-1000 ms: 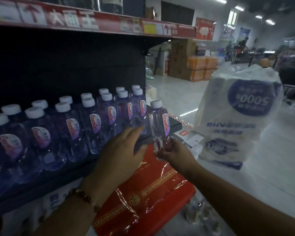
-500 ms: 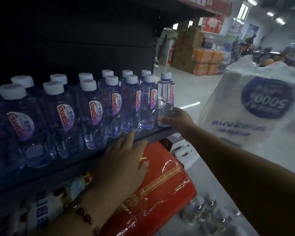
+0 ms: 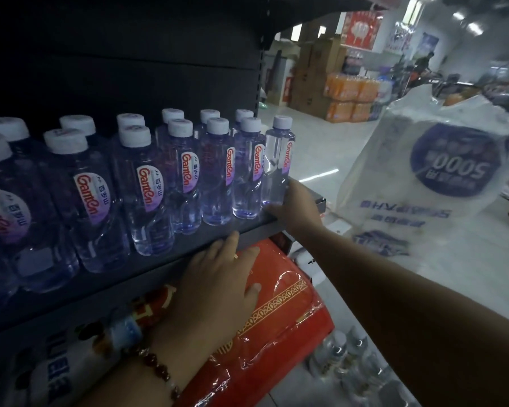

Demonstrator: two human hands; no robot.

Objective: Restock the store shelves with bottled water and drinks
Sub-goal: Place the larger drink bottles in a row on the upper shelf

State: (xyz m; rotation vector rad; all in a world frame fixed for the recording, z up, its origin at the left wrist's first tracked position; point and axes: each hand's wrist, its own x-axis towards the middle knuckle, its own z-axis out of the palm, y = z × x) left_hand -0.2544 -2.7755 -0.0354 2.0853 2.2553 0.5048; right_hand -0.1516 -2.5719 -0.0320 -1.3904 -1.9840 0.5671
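- Place: shop.
- Shelf (image 3: 159,268): rows of labelled water bottles (image 3: 147,189).
- Aisle end: stacked cartons (image 3: 315,80), shrink-wrapped orange drinks (image 3: 347,98).
- Wall: red poster (image 3: 362,29).

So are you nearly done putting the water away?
Partly. Two rows of bottles already stand on the shelf. The right hand is at the base of the end bottle, which stands at the shelf's right end. The left hand rests open against the shelf edge. More bottles wait on the floor, so there is restocking left.
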